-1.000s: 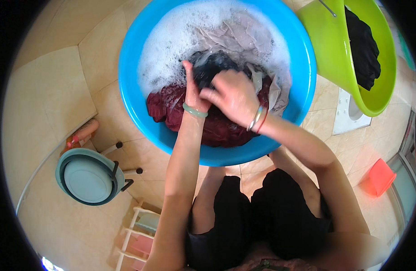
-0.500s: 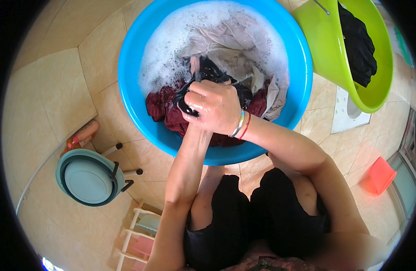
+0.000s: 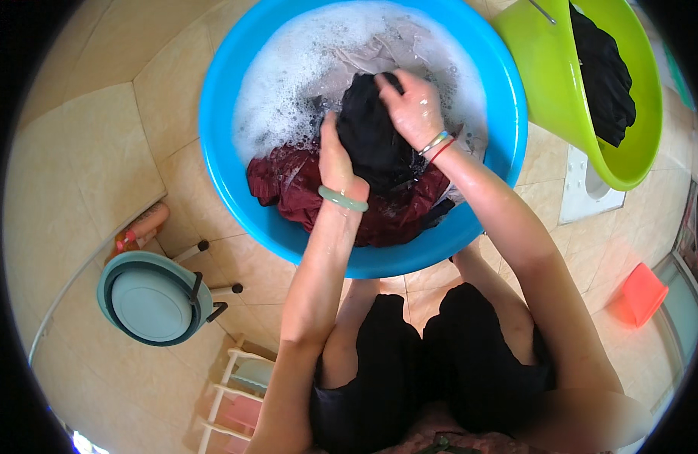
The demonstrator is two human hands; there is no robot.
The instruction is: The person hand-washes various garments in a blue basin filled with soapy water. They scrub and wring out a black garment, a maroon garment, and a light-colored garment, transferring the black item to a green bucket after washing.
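Observation:
A wet black garment (image 3: 370,140) is bunched up between my two hands over the big blue basin (image 3: 513,144). My left hand (image 3: 337,157), with a pale green bangle at the wrist, grips its left side; the thumb shows while the other fingers are mostly hidden by the cloth. At its upper right, my right hand (image 3: 415,112) holds the cloth with bent fingers, a silver bangle and a red string on that wrist. Dark red cloth (image 3: 288,185) lies in the water just below. Light grey cloth (image 3: 398,49) lies among white suds (image 3: 277,83) toward the far side.
Right of the basin stands a tilted lime-green bucket (image 3: 542,91) with black clothing (image 3: 602,79) inside. Beside it is a white floor fixture (image 3: 584,200). A grey-green folding basin (image 3: 148,303), a white rack (image 3: 216,393) and a coral container (image 3: 640,295) sit around me on the tiles.
My hands were pressed together, the right over the left, squeezing black cloth. They have moved apart and farther up, with the black garment now spread wider between them.

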